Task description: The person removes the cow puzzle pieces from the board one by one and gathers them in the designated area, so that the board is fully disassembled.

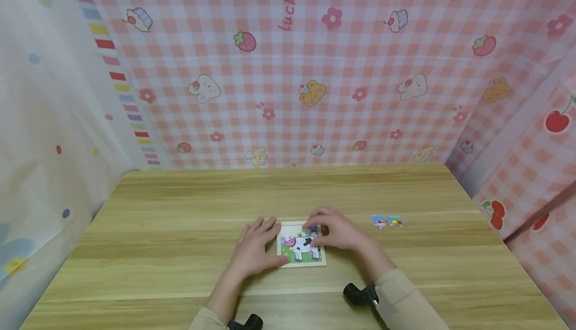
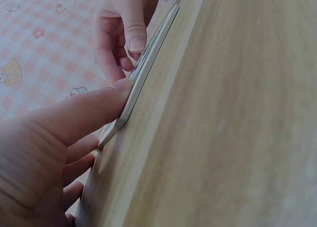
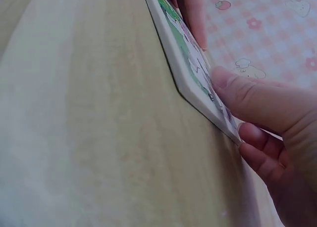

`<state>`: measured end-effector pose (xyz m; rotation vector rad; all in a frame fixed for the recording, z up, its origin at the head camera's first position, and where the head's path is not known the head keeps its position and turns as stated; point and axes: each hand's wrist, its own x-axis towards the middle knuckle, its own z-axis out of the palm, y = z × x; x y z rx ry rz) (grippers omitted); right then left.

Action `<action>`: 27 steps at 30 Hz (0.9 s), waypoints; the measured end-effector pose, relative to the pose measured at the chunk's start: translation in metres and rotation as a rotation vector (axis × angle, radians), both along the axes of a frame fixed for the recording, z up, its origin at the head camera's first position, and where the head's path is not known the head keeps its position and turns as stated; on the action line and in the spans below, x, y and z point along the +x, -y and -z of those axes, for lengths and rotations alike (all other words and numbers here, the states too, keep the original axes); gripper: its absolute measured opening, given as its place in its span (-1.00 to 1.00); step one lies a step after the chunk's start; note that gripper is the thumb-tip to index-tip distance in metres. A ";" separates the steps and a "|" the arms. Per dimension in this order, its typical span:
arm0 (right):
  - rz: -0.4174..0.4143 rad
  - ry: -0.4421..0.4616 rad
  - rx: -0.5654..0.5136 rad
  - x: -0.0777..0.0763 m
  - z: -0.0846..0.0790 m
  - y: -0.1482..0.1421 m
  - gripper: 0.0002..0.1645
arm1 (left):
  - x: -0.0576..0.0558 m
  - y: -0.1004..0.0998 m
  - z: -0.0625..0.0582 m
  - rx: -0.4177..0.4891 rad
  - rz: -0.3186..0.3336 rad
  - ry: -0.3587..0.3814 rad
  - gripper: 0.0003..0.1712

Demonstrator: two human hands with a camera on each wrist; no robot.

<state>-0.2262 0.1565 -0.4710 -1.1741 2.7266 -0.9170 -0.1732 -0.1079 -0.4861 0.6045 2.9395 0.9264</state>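
Note:
A small square jigsaw puzzle (image 1: pixel 300 250) with a cow picture lies in a pale tray frame (image 1: pixel 302 265) on the table. Its upper left part shows bare white backing. My left hand (image 1: pixel 255 247) steadies the frame, straight fingers along its left side and the thumb on the lower left corner. Curled over the upper right part, my right hand (image 1: pixel 335 230) has thumb and index finger at either side of a blue and red puzzle piece (image 1: pixel 312 230). In the right wrist view the right thumb (image 3: pixel 242 93) touches the picture; the piece itself is hidden there.
Two loose puzzle pieces (image 1: pixel 388 221) lie close together on the wooden table (image 1: pixel 180 250), right of my right hand. A pink checked cloth (image 1: pixel 288 60) hangs behind the table's back edge, with more cloth at both sides.

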 end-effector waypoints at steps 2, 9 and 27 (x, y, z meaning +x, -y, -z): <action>0.003 -0.008 -0.005 0.000 0.002 0.000 -0.58 | 0.000 0.000 0.000 0.000 0.004 -0.004 0.01; 0.021 0.007 -0.018 0.002 0.004 0.000 -0.62 | 0.000 0.000 0.000 -0.001 0.001 0.002 0.00; 0.016 0.012 0.002 -0.002 0.007 0.002 -0.70 | 0.000 0.000 0.000 0.000 0.000 -0.002 0.00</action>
